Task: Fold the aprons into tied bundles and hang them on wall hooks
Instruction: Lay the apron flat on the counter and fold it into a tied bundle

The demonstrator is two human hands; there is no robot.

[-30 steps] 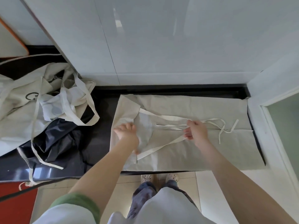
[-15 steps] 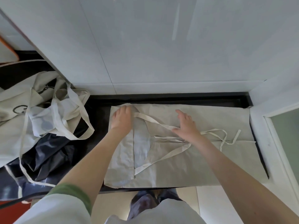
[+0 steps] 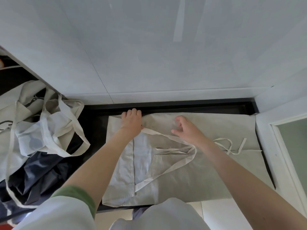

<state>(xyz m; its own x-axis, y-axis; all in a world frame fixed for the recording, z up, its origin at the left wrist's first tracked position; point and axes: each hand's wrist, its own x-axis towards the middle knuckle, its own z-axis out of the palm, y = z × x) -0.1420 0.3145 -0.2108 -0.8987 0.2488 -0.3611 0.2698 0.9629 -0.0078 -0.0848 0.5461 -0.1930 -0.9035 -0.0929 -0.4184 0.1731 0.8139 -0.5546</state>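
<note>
A beige apron (image 3: 207, 171) lies spread flat on the black counter (image 3: 96, 123), its thin ties (image 3: 176, 150) looped loosely across it. My left hand (image 3: 132, 121) is at the apron's far left corner, fingers curled over the far edge, thumb beside the end of a strap. Just above the cloth near the far edge, my right hand (image 3: 186, 130) hovers with fingers loosely bent and holds nothing. No wall hooks are in view.
A heap of more beige aprons (image 3: 38, 123) and dark fabric (image 3: 38, 173) fills the counter at the left. A white tiled wall (image 3: 166, 55) rises right behind the counter. A white frame (image 3: 272, 130) bounds it on the right. My own clothing shows at the bottom.
My left hand slid from the apron's left part up to its far corner. My right hand lifted off the ties and moved toward the far edge. The camera tilted up.
</note>
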